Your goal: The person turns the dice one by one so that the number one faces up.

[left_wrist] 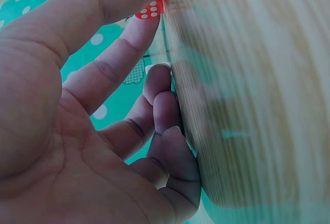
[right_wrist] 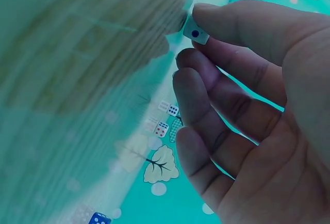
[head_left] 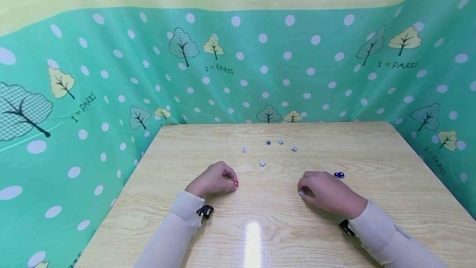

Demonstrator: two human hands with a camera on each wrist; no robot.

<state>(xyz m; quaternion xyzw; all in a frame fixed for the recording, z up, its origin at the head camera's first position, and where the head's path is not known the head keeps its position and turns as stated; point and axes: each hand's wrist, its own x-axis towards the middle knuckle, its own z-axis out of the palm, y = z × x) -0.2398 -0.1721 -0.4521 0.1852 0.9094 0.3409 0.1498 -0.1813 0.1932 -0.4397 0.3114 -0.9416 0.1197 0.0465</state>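
Note:
Between thumb and index finger, my left hand (head_left: 215,180) pinches a red die (head_left: 236,183) with white pips, low at the tabletop. The left wrist view shows the red die (left_wrist: 149,11) at the fingertips, its other fingers loosely curled beside the wood. To the right, my right hand (head_left: 331,191) pinches a white die (head_left: 301,192) close to the surface; a dark pip shows on that white die (right_wrist: 195,33) in the right wrist view. Two blue dice (head_left: 339,175) lie side by side just beyond the right hand.
On the wooden table (head_left: 178,152) farther back lie several loose dice: a white die (head_left: 262,163) between the hands, another white die (head_left: 243,149) to its left, a dark blue die (head_left: 268,142) and two white dice (head_left: 281,141) behind. A green curtain (head_left: 223,73) surrounds the table's far sides.

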